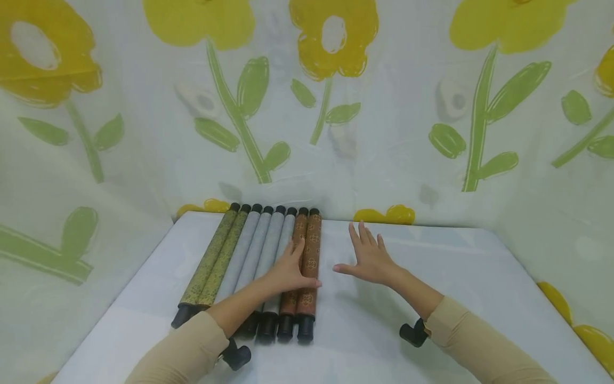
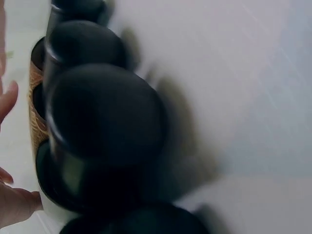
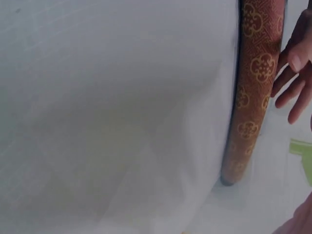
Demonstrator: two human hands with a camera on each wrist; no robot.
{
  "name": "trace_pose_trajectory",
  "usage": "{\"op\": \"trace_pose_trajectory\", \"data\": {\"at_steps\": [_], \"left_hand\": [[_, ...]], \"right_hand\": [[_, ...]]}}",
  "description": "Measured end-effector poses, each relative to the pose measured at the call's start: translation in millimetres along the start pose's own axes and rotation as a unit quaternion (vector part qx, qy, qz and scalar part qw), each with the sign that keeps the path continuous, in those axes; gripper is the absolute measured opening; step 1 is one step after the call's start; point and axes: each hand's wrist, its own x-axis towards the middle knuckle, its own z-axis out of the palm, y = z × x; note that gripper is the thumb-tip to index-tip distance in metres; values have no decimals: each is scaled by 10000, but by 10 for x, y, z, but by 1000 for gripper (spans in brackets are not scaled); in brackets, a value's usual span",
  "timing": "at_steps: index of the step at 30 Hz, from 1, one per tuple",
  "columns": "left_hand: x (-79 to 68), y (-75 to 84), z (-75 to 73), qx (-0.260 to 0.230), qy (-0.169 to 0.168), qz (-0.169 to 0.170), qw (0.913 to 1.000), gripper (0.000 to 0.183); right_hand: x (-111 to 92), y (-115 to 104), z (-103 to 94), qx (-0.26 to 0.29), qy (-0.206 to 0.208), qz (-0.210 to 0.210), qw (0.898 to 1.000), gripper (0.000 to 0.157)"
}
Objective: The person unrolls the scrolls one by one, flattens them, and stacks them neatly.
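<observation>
The two reddish-brown rolls [image 1: 312, 250] with gold floral patterns are lying side by side on a white table [image 1: 470, 266], at the 3 o'clock end of a row, black caps [image 1: 305, 330] on their ends. The left hand [image 1: 288, 272] is right over that pair, released, fingers pretty straight and thumb sticking out toward 3 o'clock; can't tell if it's actually touching. Going toward 9 o'clock you get four pale grey rolls [image 1: 238, 261], then two speckled yellow-green rolls [image 1: 210, 261]. At 3 o'clock from the left hand, the right hand [image 1: 370, 261] is also released, fingers spread above the table. Flowery yellow-and-green backdrop [image 1: 384, 133] at 12.
</observation>
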Motion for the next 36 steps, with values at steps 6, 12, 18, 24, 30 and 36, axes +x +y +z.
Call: {"op": "trace_pose_trajectory", "data": {"at_steps": [6, 12, 18, 24, 30, 36], "left_hand": [[34, 40, -3, -162, 8, -407, 9990, 117], [67, 6, -35, -95, -238, -541, 9982, 109], [79, -4, -61, -175, -420, -696, 9965, 101], [79, 18, -30, -232, -461, -649, 9966, 98], [101, 61, -12, -570, -456, -917, 9931, 100], [157, 115, -56, -435, -606, -988, 9923, 97]], "right_hand": [[96, -138, 107, 54, -12, 49, 10000, 107], [207, -246, 236, 455, 53, 197, 9988, 105], [304, -334, 385, 1146, -107, 360, 9927, 101], [386, -459, 510, 1338, -295, 471, 9895, 95], [451, -528, 584, 1833, -381, 577, 9806, 87], [502, -524, 648, 2244, -606, 815, 9692, 81]]}}
